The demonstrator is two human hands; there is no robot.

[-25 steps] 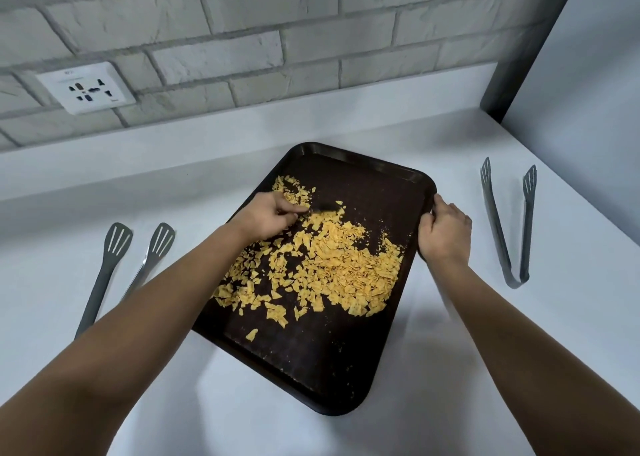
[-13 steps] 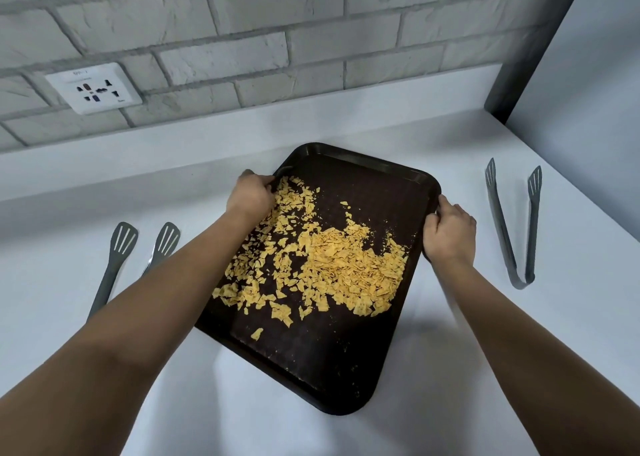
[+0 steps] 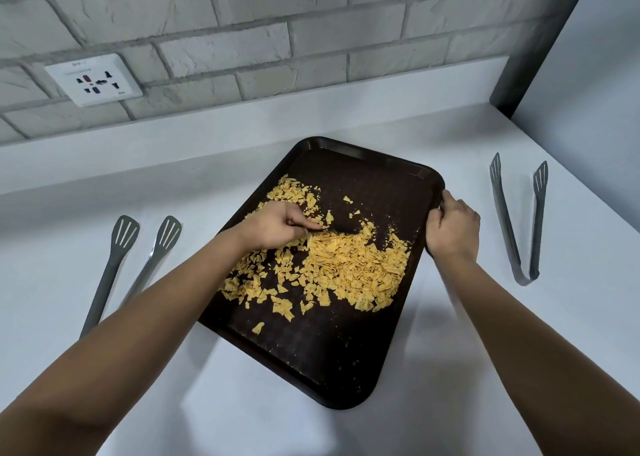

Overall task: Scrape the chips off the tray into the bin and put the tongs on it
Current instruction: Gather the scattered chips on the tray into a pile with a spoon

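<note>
A dark brown tray (image 3: pixel 346 369) lies at an angle on the white counter. Broken yellow chips (image 3: pixel 349 268) are spread over its middle and left part. My left hand (image 3: pixel 277 227) is over the chips with its fingers curled, pinching a small dark tool (image 3: pixel 341 228) that is hard to tell from the dark tray. My right hand (image 3: pixel 452 228) grips the tray's right rim. One pair of grey tongs (image 3: pixel 114 268) lies left of the tray, and a second pair of tongs (image 3: pixel 516 220) lies to its right. No bin is in view.
The white counter (image 3: pixel 519 351) ends at a grey brick wall with a wall socket (image 3: pixel 93 79) at the back left. A pale wall panel (image 3: pixel 588 91) closes the right side behind a dark post.
My left hand went out to the tray's far left edge and has come back toward the middle, pushing chips rightward. My right hand has stayed on the rim.
</note>
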